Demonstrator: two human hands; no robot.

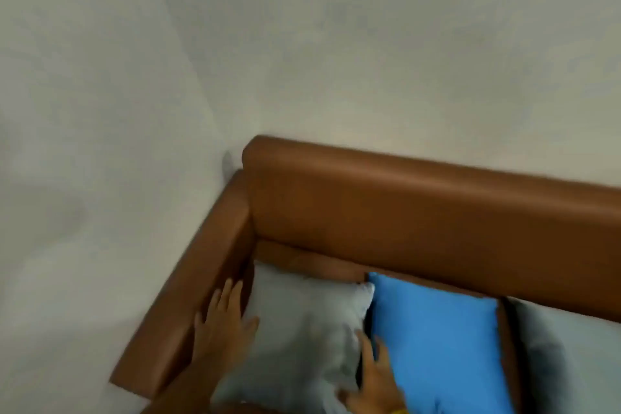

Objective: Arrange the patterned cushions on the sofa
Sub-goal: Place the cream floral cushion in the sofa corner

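A brown leather sofa (pixel 420 212) fills the lower right, pushed into a room corner. A pale grey cushion (pixel 305 326) lies in the sofa's left corner against the armrest (pixel 188 296). My left hand (pixel 221 326) lies flat with fingers spread on the grey cushion's left edge, beside the armrest. My right hand (pixel 373 376) presses on the cushion's right edge, fingers apart, in the gap next to a bright blue cushion (pixel 443 346). A second grey cushion (pixel 571 363) sits at the far right, partly cut off. The picture is blurred.
White walls (pixel 302 44) meet in a corner just behind and left of the sofa. The backrest runs along the far wall. A yellow band shows at my right wrist (pixel 398 411).
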